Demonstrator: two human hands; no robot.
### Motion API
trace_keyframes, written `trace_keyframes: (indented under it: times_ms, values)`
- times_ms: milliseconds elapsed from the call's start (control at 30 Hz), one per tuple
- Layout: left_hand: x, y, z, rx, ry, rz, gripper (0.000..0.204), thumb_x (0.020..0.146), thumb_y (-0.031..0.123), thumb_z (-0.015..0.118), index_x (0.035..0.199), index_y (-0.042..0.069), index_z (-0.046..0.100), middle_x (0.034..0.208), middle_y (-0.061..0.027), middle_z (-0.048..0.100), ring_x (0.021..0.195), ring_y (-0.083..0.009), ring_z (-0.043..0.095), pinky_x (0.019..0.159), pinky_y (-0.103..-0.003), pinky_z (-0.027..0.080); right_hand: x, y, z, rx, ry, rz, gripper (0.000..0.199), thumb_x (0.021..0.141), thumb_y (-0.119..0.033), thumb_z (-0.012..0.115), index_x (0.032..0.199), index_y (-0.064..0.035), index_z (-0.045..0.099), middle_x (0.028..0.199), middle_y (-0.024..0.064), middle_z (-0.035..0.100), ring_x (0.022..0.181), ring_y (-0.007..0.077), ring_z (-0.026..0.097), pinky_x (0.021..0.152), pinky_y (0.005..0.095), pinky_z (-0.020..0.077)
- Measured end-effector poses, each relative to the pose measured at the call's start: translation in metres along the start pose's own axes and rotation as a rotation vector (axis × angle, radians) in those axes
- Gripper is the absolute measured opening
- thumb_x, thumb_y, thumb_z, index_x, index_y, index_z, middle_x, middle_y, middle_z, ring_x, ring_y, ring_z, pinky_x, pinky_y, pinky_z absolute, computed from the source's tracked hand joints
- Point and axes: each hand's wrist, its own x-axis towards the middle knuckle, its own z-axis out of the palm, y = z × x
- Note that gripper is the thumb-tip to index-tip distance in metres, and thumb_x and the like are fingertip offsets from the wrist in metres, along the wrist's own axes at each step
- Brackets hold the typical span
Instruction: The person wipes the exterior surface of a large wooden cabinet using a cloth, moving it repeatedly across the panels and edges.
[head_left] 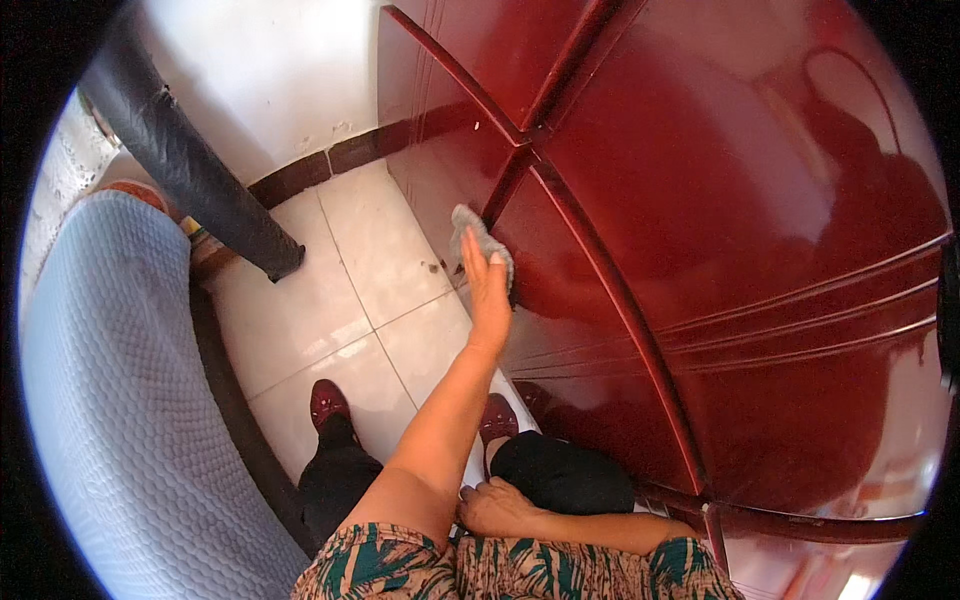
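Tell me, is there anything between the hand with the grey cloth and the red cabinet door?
Nothing visible. The left hand presses the grey cloth straight against the red cabinet door, beside its raised moulding.

Bright daylight, glare on the glossy red cabinet, fisheye-bent edges, black corners

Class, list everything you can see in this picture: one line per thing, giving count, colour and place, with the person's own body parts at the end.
cabinet: one, glossy dark red, fills the right side
cloth: one, grey, pressed against the cabinet front
floor tiles: several, white, centre
skirting: one strip, dark brown, foot of the white wall
pole: one, black, slanting down at upper left
cushion: one, pale blue quilted, left edge
shoes: two, dark red, on the tiles
trousers: black, lower centre
patterned top: green and brown, bottom edge
left hand: on the cloth
right hand: resting on the knee
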Motion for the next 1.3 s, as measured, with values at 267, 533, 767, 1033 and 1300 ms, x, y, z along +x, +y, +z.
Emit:
trace_keyframes:
  times_ms: [267,533,767,1033,1300]
  values:
    - [-0.022,-0.056,-0.024,-0.353,-0.091,-0.636,0.072,0.095,0.052,0.037,0.152,0.023,0.002,0.154,-0.0086,0.017,0.14,-0.0257,0.02,0.112,-0.039,0.021,-0.001,0.005,0.004,-0.006,0.024,0.007,0.025,0.089,-0.023,0.049,0.09,-0.0023,0.061,0.073,0.0127,0.062,0.064,0.0274,0.062,0.057,0.0388,0.0442]
    - [-0.017,-0.001,0.011,0.01,0.011,-0.119,0.068,0.097,0.038,0.034,0.15,0.007,0.006,0.157,-0.0159,-0.001,0.144,-0.0333,0.002,0.116,-0.041,0.005,0.002,0.001,-0.007,0.124,-0.134,0.08,0.022,0.085,-0.017,0.046,0.091,-0.0016,0.061,0.085,0.018,0.064,0.077,0.0333,0.064,0.069,0.0477,0.0455]
    - [-0.066,0.096,0.044,0.156,-0.116,0.514,0.072,0.094,0.038,0.043,0.15,0.005,0.011,0.156,-0.0206,-0.001,0.143,-0.0389,-0.003,0.112,-0.053,-0.001,0.005,0.003,-0.012,0.511,-0.19,0.312,0.049,0.092,-0.025,0.041,0.135,0.0,0.044,0.142,0.0248,0.037,0.136,0.0348,0.029,0.113,0.0397,0.0215]
    - [-0.009,0.021,0.007,0.04,0.008,-0.168,0.066,0.098,0.038,0.032,0.15,0.006,0.008,0.156,-0.0172,0.003,0.144,-0.0327,0.003,0.116,-0.042,0.005,0.001,0.004,0.001,0.065,-0.114,0.054,0.023,0.088,-0.022,0.046,0.091,-0.0039,0.06,0.081,0.015,0.062,0.076,0.0305,0.063,0.065,0.0437,0.044]
    - [-0.051,-0.014,0.025,-0.013,0.071,-0.268,0.069,0.098,0.043,0.03,0.149,0.003,0.005,0.155,-0.0213,0.001,0.144,-0.0346,0.0,0.116,-0.043,0.002,0.006,0.006,-0.001,0.091,-0.294,0.092,0.028,0.09,-0.024,0.045,0.101,-0.003,0.061,0.098,0.0198,0.062,0.092,0.0329,0.061,0.08,0.0432,0.0445]
